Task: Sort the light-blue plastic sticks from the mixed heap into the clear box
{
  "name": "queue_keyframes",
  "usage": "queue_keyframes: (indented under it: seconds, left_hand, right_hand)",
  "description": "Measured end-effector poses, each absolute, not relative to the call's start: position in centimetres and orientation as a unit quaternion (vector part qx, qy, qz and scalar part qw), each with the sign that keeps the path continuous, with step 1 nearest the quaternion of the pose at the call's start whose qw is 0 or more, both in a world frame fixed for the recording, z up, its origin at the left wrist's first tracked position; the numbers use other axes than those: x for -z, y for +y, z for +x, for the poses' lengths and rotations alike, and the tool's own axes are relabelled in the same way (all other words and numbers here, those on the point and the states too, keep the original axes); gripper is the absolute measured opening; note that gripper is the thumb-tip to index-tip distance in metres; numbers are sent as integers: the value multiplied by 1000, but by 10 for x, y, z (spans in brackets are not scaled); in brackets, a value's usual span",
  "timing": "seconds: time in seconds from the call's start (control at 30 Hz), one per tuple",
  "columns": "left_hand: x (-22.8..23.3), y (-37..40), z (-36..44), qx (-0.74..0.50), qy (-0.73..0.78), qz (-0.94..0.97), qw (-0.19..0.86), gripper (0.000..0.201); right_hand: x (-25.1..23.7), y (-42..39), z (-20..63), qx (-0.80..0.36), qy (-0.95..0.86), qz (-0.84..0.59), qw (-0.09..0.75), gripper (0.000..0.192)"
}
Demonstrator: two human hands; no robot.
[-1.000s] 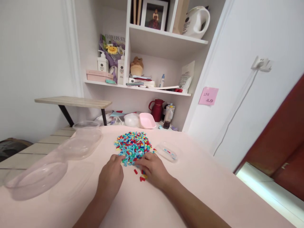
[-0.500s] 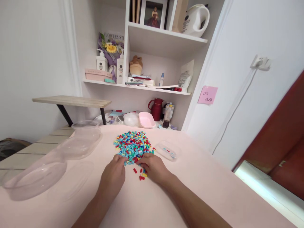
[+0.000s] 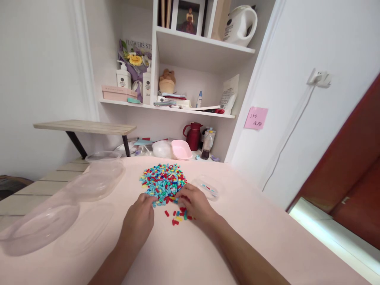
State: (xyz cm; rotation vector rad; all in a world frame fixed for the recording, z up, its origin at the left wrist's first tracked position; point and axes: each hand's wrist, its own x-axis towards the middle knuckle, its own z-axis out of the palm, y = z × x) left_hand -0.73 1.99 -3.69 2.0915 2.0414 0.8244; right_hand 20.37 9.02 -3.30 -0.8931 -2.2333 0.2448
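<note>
A heap of small plastic building bricks (image 3: 163,180), in blue, red, yellow and green, lies on the pink-covered table (image 3: 178,253). My left hand (image 3: 139,215) is at the heap's near left edge, its fingers bent and close together. Anything between those fingertips is hidden. At the near right edge is my right hand (image 3: 196,202), fingers curled down among the bricks; what they grip, if anything, cannot be made out. Between the hands and below the heap lie several loose bricks, among them a red brick (image 3: 166,213) and a yellow brick (image 3: 178,218).
Right of the heap stands a small clear container (image 3: 212,194) with a few bricks in it. Clear plastic containers (image 3: 97,184) and a clear lid (image 3: 86,233) line the left side. Behind are a pink tray (image 3: 181,150), a red jug (image 3: 193,136) and a bottle (image 3: 208,145).
My right hand has moved slightly right and up along the heap's edge. More loose bricks, including a green one, show beside it. My left hand stays at the near left edge.
</note>
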Motion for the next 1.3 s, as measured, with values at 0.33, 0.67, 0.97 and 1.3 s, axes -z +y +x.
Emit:
queue_keyframes:
  seconds: [0.33,0.67,0.97,1.3]
  left_hand:
    - [26,14,-11,-266,743,613,26,40]
    - [30,14,-12,-201,741,640,15,43]
    - [34,17,-6,-159,686,710,-29,39]
    - [37,18,-4,-146,649,746,-11,43]
  right_hand:
    - [9,107,273,114,-674,-518,514,23]
    - [11,107,274,137,-658,-543,504,31]
    - [27,79,200,-38,-880,-301,366,38]
    - [39,82,195,-19,-932,-286,220,41]
